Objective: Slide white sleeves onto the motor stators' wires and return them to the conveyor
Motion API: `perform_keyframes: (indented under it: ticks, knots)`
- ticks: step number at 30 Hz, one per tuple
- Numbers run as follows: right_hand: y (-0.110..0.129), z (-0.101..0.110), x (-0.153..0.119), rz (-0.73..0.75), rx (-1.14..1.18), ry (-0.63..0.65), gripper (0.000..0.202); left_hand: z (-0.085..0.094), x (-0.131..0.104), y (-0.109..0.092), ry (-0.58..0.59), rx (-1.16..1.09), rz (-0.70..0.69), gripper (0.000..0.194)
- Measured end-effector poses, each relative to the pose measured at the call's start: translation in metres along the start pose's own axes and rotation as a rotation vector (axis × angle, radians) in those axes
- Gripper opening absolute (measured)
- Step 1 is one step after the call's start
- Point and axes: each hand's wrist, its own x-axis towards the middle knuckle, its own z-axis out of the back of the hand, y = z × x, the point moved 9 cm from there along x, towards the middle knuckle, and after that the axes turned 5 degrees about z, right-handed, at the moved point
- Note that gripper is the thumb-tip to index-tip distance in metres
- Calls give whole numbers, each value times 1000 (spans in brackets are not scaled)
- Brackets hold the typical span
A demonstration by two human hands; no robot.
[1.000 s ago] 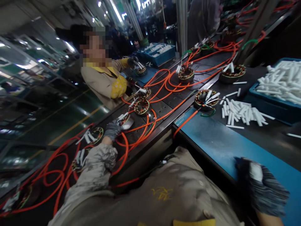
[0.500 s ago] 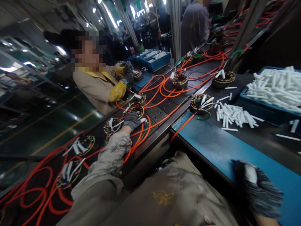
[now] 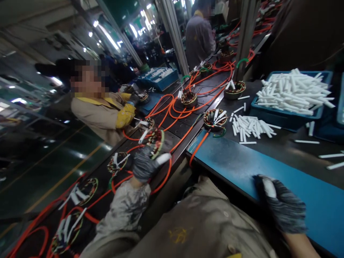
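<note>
At conveyor [image 3: 180, 126], tilted wire ring [image 3: 155, 140] forward of left hand [image 3: 145, 163], which clamps its edge; right hand [image 3: 282, 200] well apart, over blue mat [image 3: 236, 157], grip unclear.

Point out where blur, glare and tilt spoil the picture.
In the head view, the wound ring at the left hand looks smeared; in the head view, a pale sheen marks the blue board; in the head view, a ceiling light glares as a white streak, and a metal post leans.
</note>
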Motion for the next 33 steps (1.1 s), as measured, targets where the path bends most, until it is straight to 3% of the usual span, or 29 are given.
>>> perform_keyframes:
  ticks: [3, 5, 7, 11, 13, 15, 17, 18, 20, 22, 24, 26, 28, 31, 33]
  knots:
    - [7, 4, -1, 60, 3, -27, 69, -40, -29, -67, 201, 29, -338, 46]
    - [12, 6, -2, 90, 19, -52, 67, -78, -51, -110, 402, -29, -546, 40]
    - [15, 7, -2, 128, 34, -75, 66, -120, -72, -142, 554, -60, -658, 40]
    - [18, 5, -1, 205, 36, -95, 60, -206, -109, -170, 619, 134, -712, 48]
    - [18, 5, -2, 221, 25, -106, 53, -224, -125, -175, 602, 142, -753, 47]
    - [19, 7, -3, 238, 31, -125, 45, -212, -134, -180, 551, 1, -868, 44]
    - [27, 12, -5, 291, 37, -187, 37, -175, -121, -171, 416, -190, -913, 46]
    - [35, 16, -6, 346, 29, -234, 34, -157, -105, -158, 327, -249, -861, 48]
    - [63, 20, -10, 519, -17, -302, 31, -131, -58, -112, 125, -258, -541, 53]
    - [100, 8, -12, 726, -86, -268, 31, -141, -26, -69, 188, -199, -300, 50]
    - [133, -17, -9, 858, -160, -131, 36, -170, -11, -39, 343, -200, -152, 37]
    - [153, -47, -2, 881, -263, 16, 48, -195, -6, -26, 429, -226, -89, 28]
    - [160, -75, 5, 842, -390, 127, 53, -206, -6, -26, 449, -253, -76, 27]
    - [154, -94, 7, 800, -501, 184, 47, -196, -9, -35, 474, -304, -65, 28]
    - [146, -91, 5, 828, -496, 187, 42, -165, -11, -44, 418, -327, -78, 29]
